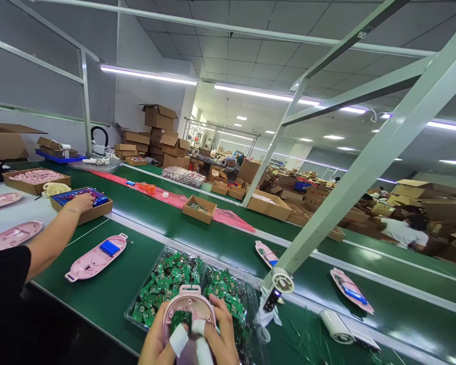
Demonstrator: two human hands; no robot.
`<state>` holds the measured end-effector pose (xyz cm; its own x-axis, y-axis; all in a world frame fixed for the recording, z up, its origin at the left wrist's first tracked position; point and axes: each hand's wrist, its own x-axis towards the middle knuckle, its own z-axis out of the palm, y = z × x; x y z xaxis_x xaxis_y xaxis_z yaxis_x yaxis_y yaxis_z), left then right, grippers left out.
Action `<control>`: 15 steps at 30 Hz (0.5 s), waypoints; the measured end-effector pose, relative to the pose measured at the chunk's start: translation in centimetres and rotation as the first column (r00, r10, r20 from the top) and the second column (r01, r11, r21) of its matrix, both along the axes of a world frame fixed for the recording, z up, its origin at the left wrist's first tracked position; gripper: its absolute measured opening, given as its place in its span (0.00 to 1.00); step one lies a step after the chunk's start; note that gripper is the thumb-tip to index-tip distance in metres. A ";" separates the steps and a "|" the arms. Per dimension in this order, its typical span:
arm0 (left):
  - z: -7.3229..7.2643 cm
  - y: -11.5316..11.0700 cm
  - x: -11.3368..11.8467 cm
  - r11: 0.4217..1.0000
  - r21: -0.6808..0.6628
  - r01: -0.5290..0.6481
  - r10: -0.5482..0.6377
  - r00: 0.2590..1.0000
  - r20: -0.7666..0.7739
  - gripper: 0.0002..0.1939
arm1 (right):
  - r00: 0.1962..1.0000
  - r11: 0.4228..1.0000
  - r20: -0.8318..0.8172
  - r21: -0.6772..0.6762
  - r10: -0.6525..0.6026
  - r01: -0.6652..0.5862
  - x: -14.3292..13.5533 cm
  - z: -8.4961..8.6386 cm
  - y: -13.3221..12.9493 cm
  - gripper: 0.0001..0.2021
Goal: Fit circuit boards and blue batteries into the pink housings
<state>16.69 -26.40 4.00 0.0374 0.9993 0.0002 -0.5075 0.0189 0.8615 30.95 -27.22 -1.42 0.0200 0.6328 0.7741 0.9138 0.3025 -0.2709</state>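
A pink plastic housing half (190, 301) is held between my hands at the bottom centre, its hollow side facing me. My left hand (157, 340) is closed around its left edge, a white-wrapped thumb on a small green circuit board (180, 319) inside. On the opposite edge, my right hand (221, 335) grips the housing, with white-covered digits near the board's right side. Part of the board is hidden under them. Just beyond lies a clear plastic tray (137, 310) heaped with loose green circuit boards (175, 271).
A co-worker's arm (57, 235) reaches into a carton of blue battery packs (99, 196) at left. A pink housing with a blue battery (99, 256) lies nearby. A slanted metal post (349, 187) rises at right, beside a white handheld device (271, 299). More housings (351, 291) lie right.
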 end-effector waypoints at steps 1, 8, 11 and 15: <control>-0.1 0.2 -0.2 1.000 -0.029 -0.005 0.005 1.000 -0.002 0.25 | 0.999 0.999 -0.012 -0.012 0.041 -0.041 -0.2 0.6 -0.1 0.14; -0.4 2.8 -1.0 0.985 -0.150 0.079 -0.053 0.985 0.166 0.29 | 0.907 0.920 0.158 -0.034 0.391 -0.391 1.5 5.1 0.2 0.16; 0.1 2.8 -1.0 0.972 -0.220 0.084 -0.038 0.978 0.207 0.30 | 0.822 0.837 0.175 -0.023 0.541 -0.546 1.8 4.8 -0.4 0.12; -0.3 2.3 -0.8 0.962 -0.230 0.145 -0.101 0.976 0.192 0.29 | 0.785 0.773 -0.195 -0.149 0.588 -0.616 0.9 4.1 -2.0 0.11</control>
<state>15.92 -24.14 3.70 0.1814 0.9580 -0.2222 -0.6319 0.2867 0.7201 31.84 -29.22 2.68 -0.3254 0.6846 0.6523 0.5139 0.7071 -0.4857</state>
